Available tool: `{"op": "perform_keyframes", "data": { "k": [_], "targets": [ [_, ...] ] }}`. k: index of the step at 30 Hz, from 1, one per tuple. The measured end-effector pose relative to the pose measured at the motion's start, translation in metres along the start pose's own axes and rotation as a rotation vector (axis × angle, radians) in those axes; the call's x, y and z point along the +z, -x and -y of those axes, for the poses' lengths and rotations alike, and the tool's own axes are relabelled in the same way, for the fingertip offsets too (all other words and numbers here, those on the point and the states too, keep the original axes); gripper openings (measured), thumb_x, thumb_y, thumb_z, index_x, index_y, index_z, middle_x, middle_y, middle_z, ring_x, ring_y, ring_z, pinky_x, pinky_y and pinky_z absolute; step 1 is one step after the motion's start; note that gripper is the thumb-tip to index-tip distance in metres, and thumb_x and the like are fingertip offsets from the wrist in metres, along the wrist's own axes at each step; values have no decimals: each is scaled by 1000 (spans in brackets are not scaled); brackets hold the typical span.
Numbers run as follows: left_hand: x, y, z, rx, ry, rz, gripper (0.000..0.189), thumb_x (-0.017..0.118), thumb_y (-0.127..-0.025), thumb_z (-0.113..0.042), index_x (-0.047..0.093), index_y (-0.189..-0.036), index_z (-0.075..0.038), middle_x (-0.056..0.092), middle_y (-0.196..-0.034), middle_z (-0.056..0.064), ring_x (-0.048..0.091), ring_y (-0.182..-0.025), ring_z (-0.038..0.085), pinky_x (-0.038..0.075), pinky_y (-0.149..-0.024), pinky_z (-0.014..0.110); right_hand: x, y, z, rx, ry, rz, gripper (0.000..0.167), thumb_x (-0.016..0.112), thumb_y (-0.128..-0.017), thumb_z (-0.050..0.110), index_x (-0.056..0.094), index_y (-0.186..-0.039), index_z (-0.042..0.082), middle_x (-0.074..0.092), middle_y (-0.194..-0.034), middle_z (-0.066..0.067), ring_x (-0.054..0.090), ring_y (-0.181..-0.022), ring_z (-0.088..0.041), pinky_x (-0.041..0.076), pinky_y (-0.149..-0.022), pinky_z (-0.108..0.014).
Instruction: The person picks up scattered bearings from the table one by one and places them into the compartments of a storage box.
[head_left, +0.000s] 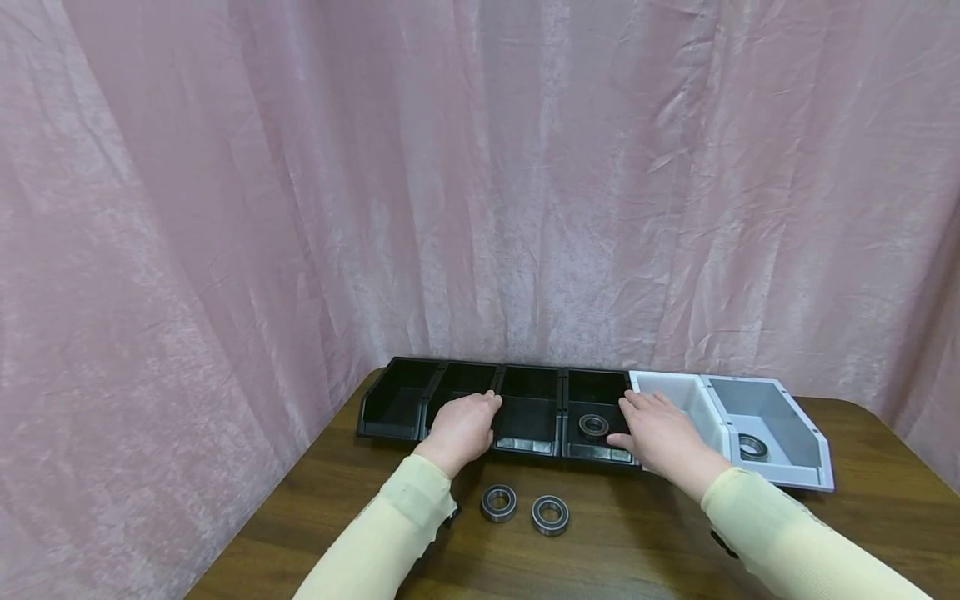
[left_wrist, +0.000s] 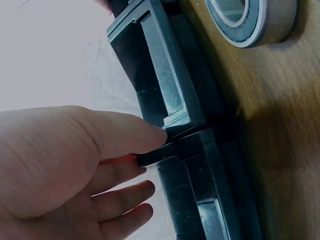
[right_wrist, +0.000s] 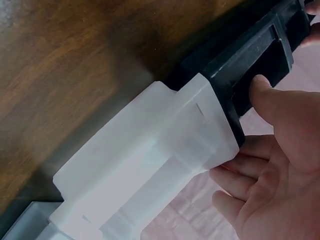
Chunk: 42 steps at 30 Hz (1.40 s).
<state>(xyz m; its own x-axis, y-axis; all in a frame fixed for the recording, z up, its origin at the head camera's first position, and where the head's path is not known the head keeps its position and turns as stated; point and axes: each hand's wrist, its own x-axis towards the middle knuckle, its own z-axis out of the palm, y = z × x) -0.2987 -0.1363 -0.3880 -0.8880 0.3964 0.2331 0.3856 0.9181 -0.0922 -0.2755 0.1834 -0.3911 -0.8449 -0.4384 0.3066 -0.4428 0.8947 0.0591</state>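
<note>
A row of bins crosses the table: several black bins at the left, then a white bin and a pale grey bin. My left hand grips the divider between the second and third black bins, thumb on one side and fingers on the other. My right hand holds the wall where the last black bin meets the white one, its thumb over the black bin. One bearing lies in that black bin, another bearing in the grey bin.
Two more bearings, a left one and a right one, lie flat on the wooden table in front of the bins, between the forearms. A pink curtain hangs right behind the row.
</note>
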Motion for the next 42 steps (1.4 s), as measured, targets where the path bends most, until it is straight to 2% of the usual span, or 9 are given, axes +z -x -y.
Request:
{"op": "perform_keyframes", "data": {
  "k": [12,17,27,42],
  "targets": [
    [-1,-1,-1,-5,17,5,51,85,-98,-16,71,-147,-9,68,-152,11,70,-132,26,61,-105,42,2,12,-5,-22,-22,-63,66,90,-94,28,66,-135,-17,66,-140,-35,63,-134,-49,47,-117,-62],
    [-2,-2,-3,-4,28,26,53,84,-99,-17,69,-150,-9,65,-155,10,68,-135,25,59,-107,41,4,17,-9,-35,-8,-78,67,92,-91,27,66,-134,-17,67,-138,-34,64,-134,-48,48,-117,-61],
    [-1,-7,-14,7,22,40,55,85,-99,-19,69,-151,-11,64,-156,8,68,-136,23,60,-106,39,0,27,-14,-21,4,-72,68,94,-89,28,67,-131,-18,68,-136,-35,65,-131,-48,50,-114,-60],
    [-2,-6,-27,57,-21,-7,54,86,-97,-19,70,-148,-11,67,-153,8,70,-132,22,60,-104,37,-8,35,-17,19,12,-41,66,95,-86,26,68,-128,-18,70,-132,-34,66,-129,-49,50,-113,-61]
  ]
}}
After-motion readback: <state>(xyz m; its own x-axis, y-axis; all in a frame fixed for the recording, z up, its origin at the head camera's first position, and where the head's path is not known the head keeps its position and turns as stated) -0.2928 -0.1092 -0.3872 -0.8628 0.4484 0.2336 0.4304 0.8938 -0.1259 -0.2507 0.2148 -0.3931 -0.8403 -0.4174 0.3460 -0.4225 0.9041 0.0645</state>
